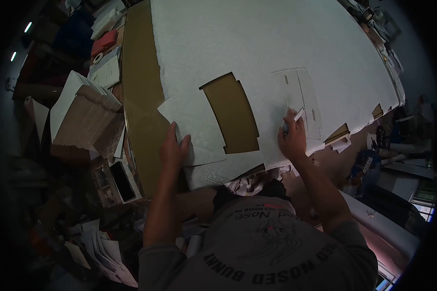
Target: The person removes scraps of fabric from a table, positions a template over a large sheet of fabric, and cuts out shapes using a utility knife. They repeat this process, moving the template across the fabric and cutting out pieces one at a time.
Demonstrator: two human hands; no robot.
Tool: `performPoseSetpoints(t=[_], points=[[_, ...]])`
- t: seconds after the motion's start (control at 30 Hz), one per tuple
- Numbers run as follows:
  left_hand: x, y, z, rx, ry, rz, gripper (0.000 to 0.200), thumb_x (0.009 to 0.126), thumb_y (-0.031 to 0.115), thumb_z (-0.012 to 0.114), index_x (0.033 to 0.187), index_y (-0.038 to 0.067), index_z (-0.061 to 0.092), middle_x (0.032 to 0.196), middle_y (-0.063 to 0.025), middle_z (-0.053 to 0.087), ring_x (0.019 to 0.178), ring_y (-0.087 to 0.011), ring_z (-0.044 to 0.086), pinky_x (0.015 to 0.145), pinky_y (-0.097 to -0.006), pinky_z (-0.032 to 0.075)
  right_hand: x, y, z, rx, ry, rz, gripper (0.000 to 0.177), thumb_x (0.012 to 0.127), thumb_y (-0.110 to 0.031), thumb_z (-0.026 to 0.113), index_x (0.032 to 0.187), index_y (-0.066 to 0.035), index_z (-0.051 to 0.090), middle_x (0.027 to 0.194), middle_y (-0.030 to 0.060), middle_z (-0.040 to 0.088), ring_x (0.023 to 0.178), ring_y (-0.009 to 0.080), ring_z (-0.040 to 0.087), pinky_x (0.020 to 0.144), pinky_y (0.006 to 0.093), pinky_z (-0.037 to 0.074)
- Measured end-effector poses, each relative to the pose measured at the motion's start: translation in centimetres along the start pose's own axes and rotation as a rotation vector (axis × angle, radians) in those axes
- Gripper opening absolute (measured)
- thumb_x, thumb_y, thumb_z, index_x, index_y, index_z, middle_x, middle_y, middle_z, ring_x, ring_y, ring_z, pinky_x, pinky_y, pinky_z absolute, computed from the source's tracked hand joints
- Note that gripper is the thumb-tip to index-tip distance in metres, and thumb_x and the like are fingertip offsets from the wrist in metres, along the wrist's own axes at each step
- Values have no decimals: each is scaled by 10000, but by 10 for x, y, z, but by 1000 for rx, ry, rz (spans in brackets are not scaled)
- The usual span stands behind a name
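Observation:
A large white sheet (218,29), like paper or thin card, covers the work table. An opening with notched corners (232,116) is cut through it, and the brown tabletop shows inside. Left of this opening lies a loose white cut-out piece (204,123), overlapping the sheet. My left hand (174,149) grips its left edge, thumb over the paper. My right hand (293,139) rests on the sheet right of the opening, its fingers closed round a slim, light-coloured tool (299,114) whose exact kind I cannot tell. Beside it, thin lines outline another panel (303,92) with small slots.
A brown table strip (140,87) runs along the left. Beyond it stand stacked folded cardboard (85,114) and a dark phone-like slab (123,181). Further cut gaps (337,133) notch the sheet's near right edge. White scraps (257,183) hang below the front edge.

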State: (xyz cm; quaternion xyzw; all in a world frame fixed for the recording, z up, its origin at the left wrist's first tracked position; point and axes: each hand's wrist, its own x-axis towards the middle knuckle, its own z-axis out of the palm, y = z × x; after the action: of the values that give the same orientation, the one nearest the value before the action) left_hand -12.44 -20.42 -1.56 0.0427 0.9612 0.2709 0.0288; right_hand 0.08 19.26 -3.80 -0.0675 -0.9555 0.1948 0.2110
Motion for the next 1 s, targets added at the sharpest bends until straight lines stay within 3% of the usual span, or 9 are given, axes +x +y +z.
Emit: performPoseSetpoints(t=[0.1, 0.17, 0.2, 0.27, 0.37, 0.47, 0.57, 0.93, 1.0], points=[[-5, 11, 5, -23, -21, -89, 770, 914, 350, 777, 1552, 66, 455, 1211, -282, 704, 1106, -467, 692, 930, -519, 555, 1, 0, -4, 59, 3, -36, 467, 864, -46, 724, 1284, -47, 519, 1490, 300, 537, 1351, 531, 484, 1159, 589, 383], [-18, 23, 17, 175, 266, -61, 736, 901, 312, 787, 1529, 68, 489, 1272, -267, 641, 1148, -452, 648, 958, -493, 541, 4, 1, -12, 122, 5, -70, 464, 857, -12, 722, 1273, -47, 518, 1486, 295, 538, 1334, 525, 487, 1124, 572, 420], [-29, 38, 22, 201, 277, -78, 736, 901, 312, 787, 1529, 68, 489, 1272, -267, 641, 1148, -452, 648, 958, -493, 541, 5, 3, -17, 212, -38, -111, 467, 861, -12, 722, 1279, -50, 516, 1488, 292, 541, 1330, 521, 500, 1113, 568, 430], [-56, 79, 44, 393, 481, 166, 663, 891, 266, 791, 1479, 81, 549, 1304, -252, 581, 1144, -420, 614, 954, -465, 530, 2, 20, -29, 330, -99, -166, 471, 865, -11, 721, 1285, -53, 513, 1490, 289, 544, 1326, 517, 512, 1102, 564, 440], [-87, 146, 94, 137, 335, 285, 445, 902, 228, 775, 1293, 60, 647, 1167, -212, 639, 1032, -382, 641, 905, -480, 515, 0, 57, -49, 625, -191, -199, 446, 877, -17, 725, 1274, -52, 525, 1495, 280, 550, 1329, 511, 533, 1089, 555, 458], [-107, 193, 141, -79, 230, 172, 214, 891, 196, 777, 1040, 81, 675, 923, -121, 649, 897, -349, 642, 841, -493, 487, 7, 114, -69, 449, -123, -221, 435, 868, -22, 731, 1261, -57, 548, 1472, 285, 574, 1379, 524, 505, 1107, 546, 459], [-106, 212, 141, 52, 334, 258, 163, 878, 200, 766, 944, 99, 657, 902, -106, 639, 858, -344, 632, 775, -480, 480, 10, 161, -82, 401, -115, -171, 421, 880, -21, 720, 1265, -57, 555, 1467, 273, 586, 1377, 514, 512, 1101, 545, 464], [-106, 209, 144, 6, 366, 281, 142, 873, 162, 759, 932, 95, 649, 850, -90, 631, 821, -332, 622, 752, -471, 469, 14, 179, -81, 248, -86, -196, 403, 893, -62, 742, 1254, -48, 562, 1466, 210, 617, 1350, 476, 548, 1092, 534, 469], [-102, 206, 143, -8, 374, 283, 144, 875, 159, 764, 951, 92, 661, 855, -83, 638, 827, -329, 630, 751, -466, 479, 13, 181, -79, 244, -105, -221, 404, 905, -30, 718, 1272, -30, 549, 1484, 222, 592, 1373, 471, 526, 1062, 495, 507]])
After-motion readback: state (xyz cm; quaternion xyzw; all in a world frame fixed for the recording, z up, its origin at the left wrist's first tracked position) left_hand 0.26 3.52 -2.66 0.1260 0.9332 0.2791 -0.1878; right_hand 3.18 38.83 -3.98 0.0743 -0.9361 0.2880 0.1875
